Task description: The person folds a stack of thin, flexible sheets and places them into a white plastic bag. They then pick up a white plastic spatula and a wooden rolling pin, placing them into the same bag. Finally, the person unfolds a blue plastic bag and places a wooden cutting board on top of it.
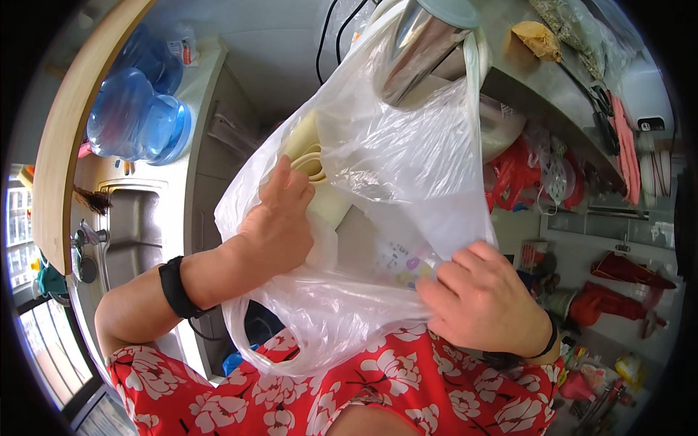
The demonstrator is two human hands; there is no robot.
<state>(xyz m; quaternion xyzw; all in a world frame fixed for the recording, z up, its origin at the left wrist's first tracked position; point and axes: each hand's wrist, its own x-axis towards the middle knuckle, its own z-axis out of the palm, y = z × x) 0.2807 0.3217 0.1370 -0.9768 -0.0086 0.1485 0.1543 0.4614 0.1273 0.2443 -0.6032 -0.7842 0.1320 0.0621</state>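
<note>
A white translucent plastic carrier bag (403, 158) hangs in front of me, its mouth spread towards my body. My left hand (281, 223) is at the left side of the opening, index finger extended beside a pale yellow rolled or looped item (311, 163) inside; whether it grips the film is hard to tell. The right rim of the bag is pinched in my right hand (469, 294). A pale sheet or box with coloured prints (411, 264) shows through the film. Against the bag's upper part stands a shiny metal container (428, 49) with a light lid.
At the left, large blue water bottles (136, 120) stand beside a steel sink (133, 234). The counter edge (551, 122) at the right carries a yellowish lump (537, 41), black scissors (604, 120) and a pink cloth (624, 147). Red plastic bags (512, 171) sit below it.
</note>
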